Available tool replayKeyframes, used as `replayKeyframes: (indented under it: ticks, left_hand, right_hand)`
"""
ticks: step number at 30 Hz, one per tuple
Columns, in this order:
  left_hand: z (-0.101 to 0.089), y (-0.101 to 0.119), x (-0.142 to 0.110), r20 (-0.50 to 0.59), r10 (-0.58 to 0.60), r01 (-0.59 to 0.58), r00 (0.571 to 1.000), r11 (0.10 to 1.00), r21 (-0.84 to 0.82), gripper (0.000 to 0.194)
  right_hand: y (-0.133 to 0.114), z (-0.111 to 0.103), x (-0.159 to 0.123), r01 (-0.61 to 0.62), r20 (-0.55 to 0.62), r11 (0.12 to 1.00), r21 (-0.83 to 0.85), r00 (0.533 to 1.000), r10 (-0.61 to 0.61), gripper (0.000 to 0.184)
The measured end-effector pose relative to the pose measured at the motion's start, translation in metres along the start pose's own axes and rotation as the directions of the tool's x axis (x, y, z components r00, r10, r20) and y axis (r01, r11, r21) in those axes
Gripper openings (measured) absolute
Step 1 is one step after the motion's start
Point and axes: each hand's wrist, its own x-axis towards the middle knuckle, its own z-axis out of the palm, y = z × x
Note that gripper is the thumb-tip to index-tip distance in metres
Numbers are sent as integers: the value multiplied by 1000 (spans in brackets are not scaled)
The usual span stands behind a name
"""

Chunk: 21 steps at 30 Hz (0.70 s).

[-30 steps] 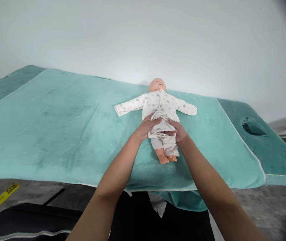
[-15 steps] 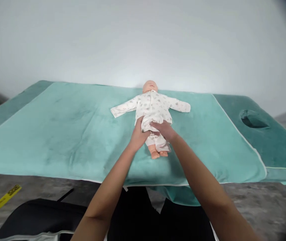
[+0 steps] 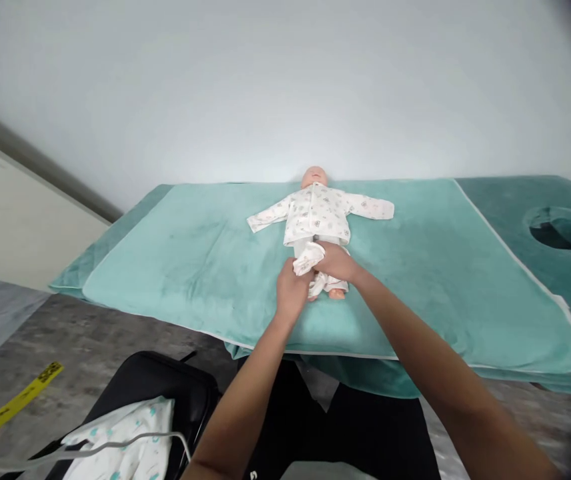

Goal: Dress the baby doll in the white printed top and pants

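Observation:
A baby doll (image 3: 318, 212) in a white printed top lies on its back on a teal towel (image 3: 205, 267), head toward the wall and sleeves spread wide. Both of my hands are at its legs. My left hand (image 3: 291, 291) is closed on a bunched piece of the white trousers (image 3: 306, 261) near the doll's feet. My right hand (image 3: 334, 261) lies over the doll's hips and thighs, its fingers curled around the same cloth. One bare foot (image 3: 336, 293) shows just below my right hand.
The towel covers a teal massage table with a face hole (image 3: 563, 230) at the far right. A plain wall stands behind. On the floor at lower left a black bag (image 3: 155, 387) holds white patterned cloth (image 3: 125, 443). A yellow tape strip (image 3: 13, 405) lies on the floor.
My hands have slid from the doll's waist down toward its feet, and the trousers have bunched lower on the legs. The view has swung left, showing the bag with cloth.

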Motion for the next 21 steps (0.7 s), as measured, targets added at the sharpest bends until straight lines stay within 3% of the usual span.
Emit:
replayKeyframes:
  ticks: [6, 8, 13, 16, 21]
  left_hand:
    - [3, -9, -59, -62, -266, 230, 962, 912, -339, 30]
    - [2, -8, -71, -54, -319, 271, 946, 872, -407, 37]
    - [4, -9, -87, 83, -366, 345, 927, 745, -571, 53]
    - [10, -19, -87, 60, -404, 352, 913, 706, -615, 55]
    - [8, -39, -75, -60, -421, 326, 905, 778, -537, 48]
  right_hand:
    - [-2, 4, -5, 205, 208, 923, -326, 968, -142, 20]
    - [1, 4, -5, 247, 271, 908, -337, 950, -157, 25]
    - [6, 1, -3, 304, 452, 918, -254, 877, -166, 37]
    - [7, 3, -3, 294, 448, 917, -270, 881, -151, 32]
    - [5, 9, -7, 269, 392, 902, -336, 911, -126, 23]
